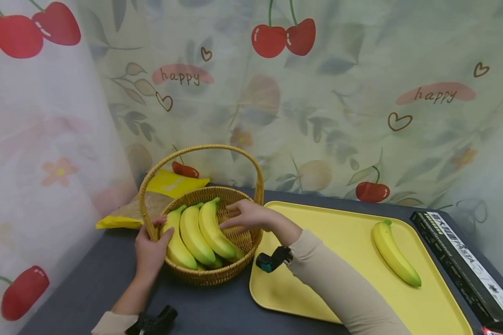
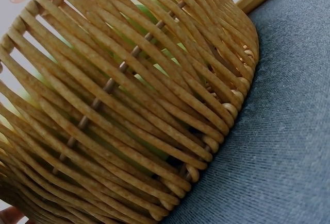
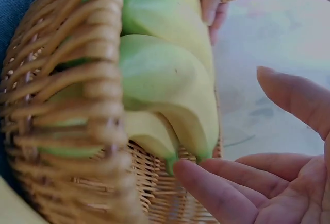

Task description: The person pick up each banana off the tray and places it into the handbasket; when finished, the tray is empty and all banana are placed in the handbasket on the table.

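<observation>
A wicker basket [image 1: 209, 278] with a tall arched handle stands on the dark cloth. Several yellow-green bananas [image 1: 197, 235] lie side by side in it, toward its left. My left hand [image 1: 148, 253] grips the basket's left rim at the foot of the handle, its thumb beside the leftmost banana. My right hand [image 1: 251, 216] hovers over the basket's right part, fingers spread and holding nothing. In the right wrist view, the right hand's fingertips are close to the stem tips of the bananas [image 3: 170, 74]. The left wrist view shows mostly the basket's woven side [image 2: 118, 95].
Right of the basket lies a yellow tray [image 1: 318, 242] with a single banana [image 1: 396, 253] on it. A long black box [image 1: 465, 274] lies along the tray's right side. Behind the basket's left is a yellow package [image 1: 173, 184]. Printed curtains [image 1: 234, 107] hang behind the table.
</observation>
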The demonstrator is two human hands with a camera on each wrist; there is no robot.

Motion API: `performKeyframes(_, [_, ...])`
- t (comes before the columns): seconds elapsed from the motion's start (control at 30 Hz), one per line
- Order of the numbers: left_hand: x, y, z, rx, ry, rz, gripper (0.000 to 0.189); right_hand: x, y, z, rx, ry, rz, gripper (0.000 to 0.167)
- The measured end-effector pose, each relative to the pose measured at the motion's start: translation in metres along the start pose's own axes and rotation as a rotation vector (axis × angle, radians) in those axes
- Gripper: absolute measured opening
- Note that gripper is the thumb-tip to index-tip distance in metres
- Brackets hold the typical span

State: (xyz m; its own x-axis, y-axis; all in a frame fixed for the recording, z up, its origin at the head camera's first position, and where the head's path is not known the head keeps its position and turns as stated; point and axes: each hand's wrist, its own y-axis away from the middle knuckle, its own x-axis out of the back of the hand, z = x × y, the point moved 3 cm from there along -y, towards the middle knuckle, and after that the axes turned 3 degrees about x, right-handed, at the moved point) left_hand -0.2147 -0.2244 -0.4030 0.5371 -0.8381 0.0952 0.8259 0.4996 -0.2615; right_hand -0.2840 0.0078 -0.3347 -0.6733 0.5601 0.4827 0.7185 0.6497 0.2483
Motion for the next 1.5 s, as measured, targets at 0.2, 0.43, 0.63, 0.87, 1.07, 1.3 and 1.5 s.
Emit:
performKeyframes(0.2, [0.0, 0.001, 0.002, 0.008, -0.005, 0.002, 0.024, 0.012, 0.018, 0.01, 0.07, -0.043, 0.05, 0.065])
performKeyframes(0.43, [-0.001, 0.001, 0.001, 0.012, -0.009, 0.0, 0.024, 0.024, 0.04, 0.021, 0.161, -0.124, 0.09, 0.067])
performKeyframes(0.63, [-0.001, 0.002, 0.002, 0.024, 0.007, -0.012, 0.025, 0.033, 0.059, 0.032, 0.208, -0.092, 0.118, 0.066])
performKeyframes(0.87, [-0.001, 0.001, 0.001, 0.033, -0.009, -0.02, 0.026, 0.045, 0.084, 0.048, 0.214, -0.073, 0.179, 0.065])
performKeyframes(1.07, [-0.001, 0.001, 0.0, 0.037, 0.005, -0.017, 0.026, 0.059, 0.105, 0.07, 0.17, -0.053, 0.245, 0.063])
performKeyframes(1.3, [-0.002, 0.0, 0.002, 0.025, 0.0, -0.005, 0.025, 0.073, 0.133, 0.1, 0.106, -0.023, 0.313, 0.062])
performKeyframes(1.5, [-0.001, 0.001, 0.001, 0.021, 0.008, -0.002, 0.025, 0.09, 0.161, 0.126, 0.076, -0.054, 0.394, 0.061])
